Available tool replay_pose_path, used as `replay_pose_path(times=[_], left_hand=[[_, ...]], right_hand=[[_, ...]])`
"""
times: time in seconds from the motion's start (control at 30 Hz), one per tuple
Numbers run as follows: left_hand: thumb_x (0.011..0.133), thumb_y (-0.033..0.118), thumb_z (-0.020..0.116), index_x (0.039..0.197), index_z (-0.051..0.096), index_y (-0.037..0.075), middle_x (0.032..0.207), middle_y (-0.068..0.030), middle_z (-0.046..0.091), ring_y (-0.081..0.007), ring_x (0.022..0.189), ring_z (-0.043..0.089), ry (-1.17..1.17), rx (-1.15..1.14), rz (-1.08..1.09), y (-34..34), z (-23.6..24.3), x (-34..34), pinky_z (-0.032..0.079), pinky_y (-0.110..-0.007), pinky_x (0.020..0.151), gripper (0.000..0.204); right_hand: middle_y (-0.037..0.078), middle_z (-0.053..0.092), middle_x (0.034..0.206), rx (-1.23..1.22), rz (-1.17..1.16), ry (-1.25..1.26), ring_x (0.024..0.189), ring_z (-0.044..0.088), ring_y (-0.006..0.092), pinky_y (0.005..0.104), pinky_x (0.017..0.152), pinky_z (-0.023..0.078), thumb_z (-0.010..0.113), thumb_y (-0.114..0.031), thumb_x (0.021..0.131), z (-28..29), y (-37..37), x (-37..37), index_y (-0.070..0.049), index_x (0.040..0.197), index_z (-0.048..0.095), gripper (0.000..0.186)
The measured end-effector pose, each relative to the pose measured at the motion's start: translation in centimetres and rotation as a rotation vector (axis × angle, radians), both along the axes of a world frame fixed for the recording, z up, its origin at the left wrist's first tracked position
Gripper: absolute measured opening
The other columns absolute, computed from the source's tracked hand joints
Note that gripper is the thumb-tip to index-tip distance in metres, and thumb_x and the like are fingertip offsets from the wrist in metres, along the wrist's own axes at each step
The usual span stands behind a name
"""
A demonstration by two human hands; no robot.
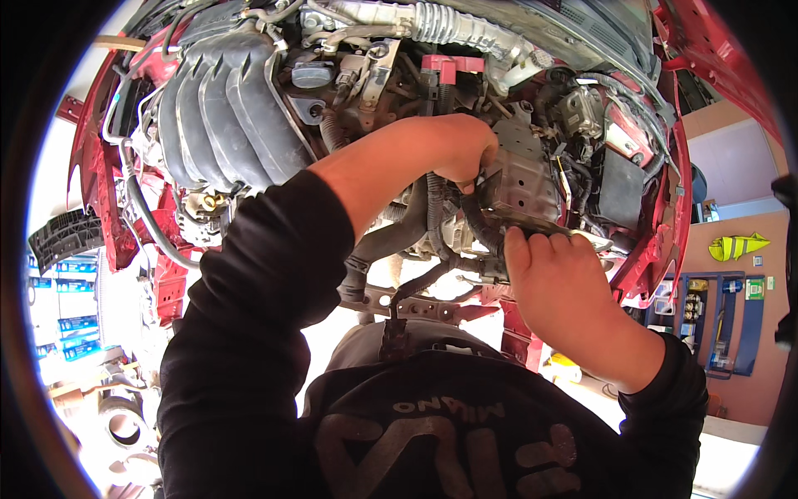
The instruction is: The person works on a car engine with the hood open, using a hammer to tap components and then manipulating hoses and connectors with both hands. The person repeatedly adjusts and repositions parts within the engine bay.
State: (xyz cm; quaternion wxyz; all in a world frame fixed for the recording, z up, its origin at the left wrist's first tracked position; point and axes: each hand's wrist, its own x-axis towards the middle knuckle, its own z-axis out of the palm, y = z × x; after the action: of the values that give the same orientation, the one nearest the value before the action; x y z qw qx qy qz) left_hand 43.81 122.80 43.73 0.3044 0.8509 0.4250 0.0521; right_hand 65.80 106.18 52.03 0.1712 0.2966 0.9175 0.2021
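Fingers of the left hand (467, 150) point down, bent, at the left side of a grey metal bracket (522, 176); their hold can't be told. From just under their tips, a dark ribbed hose (480, 221) slants toward the engine bay's (661, 254) front edge, its lower end beside the right hand (559, 283), whose fingers curl near the bracket's front edge, grip hidden. Left forearm (384, 173) crosses above, screening parts; black engine cover (229, 108) lies left.
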Motion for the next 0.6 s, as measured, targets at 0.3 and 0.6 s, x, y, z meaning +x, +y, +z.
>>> replay_pose_path(times=[0.3, 0.6], left_hand=[[0.084, 0.033, 0.094, 0.115, 0.081, 0.011, 0.106, -0.0081, 0.074, -0.034, 0.119, 0.074, 0.017, 0.408, 0.076, -10.8, 0.7, -0.5, 0.042, -0.071, 0.122, 0.039], [0.079, 0.034, 0.099, 0.099, 0.077, 0.009, 0.105, -0.0071, 0.073, -0.0323, 0.113, 0.075, -0.212, 0.553, 0.304, -13.6, -3.3, 2.5, 0.043, -0.073, 0.116, 0.039]], right_hand=[[0.008, 0.067, 0.087, -0.072, -0.03, 0.25, 0.084, 0.07, 0.0297, 0.0463, 0.08, 0.047, 0.072, -0.006, 0.085, 0.2, 2.4, 2.6, -0.004, 0.12, 0.07, 0.035], [0.009, 0.071, 0.089, -0.174, -0.092, 0.325, 0.087, 0.073, 0.0338, 0.0496, 0.079, 0.048, 0.077, -0.006, 0.091, 0.4, 4.4, 2.6, -0.005, 0.121, 0.073, 0.031]])
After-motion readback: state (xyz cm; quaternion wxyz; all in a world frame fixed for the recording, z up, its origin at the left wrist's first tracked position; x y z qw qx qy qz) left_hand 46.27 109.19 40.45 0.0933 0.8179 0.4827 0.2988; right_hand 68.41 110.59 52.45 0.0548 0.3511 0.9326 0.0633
